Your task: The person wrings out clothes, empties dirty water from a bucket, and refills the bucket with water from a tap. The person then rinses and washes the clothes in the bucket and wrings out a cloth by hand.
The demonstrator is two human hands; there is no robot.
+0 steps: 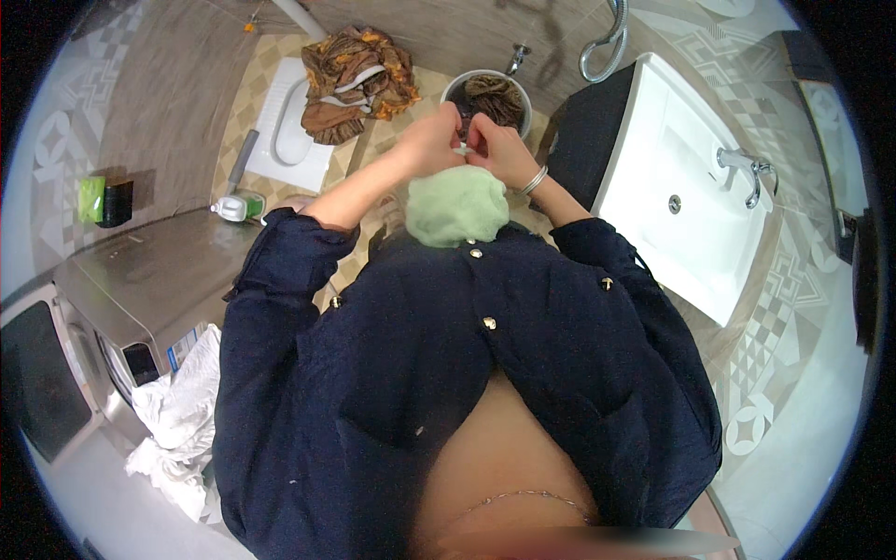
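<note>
Both hands meet in front of my torso, over the pale green, sheer bag-like cloth (457, 207), which hangs rounded toward me. My left hand (434, 140) is closed, fingers pinched at its upper edge. Opposite it, my right hand (502, 151), with a bracelet at the wrist, also pinches that edge. A small whitish bit of it shows between the fingertips. Just beyond the hands stands a light-rimmed bucket (528, 110) with dark brown cloth (493, 97) inside. Whether the green thing is a mesh bag or plain cloth I cannot tell.
A brown and orange cloth heap (359, 79) lies beside the white squat toilet (289, 131). On the right is a white washbasin (686, 205) with a faucet (747, 168). A washing machine (140, 271) with white cloth (182, 420) at its front stands left, near a bottle (238, 207).
</note>
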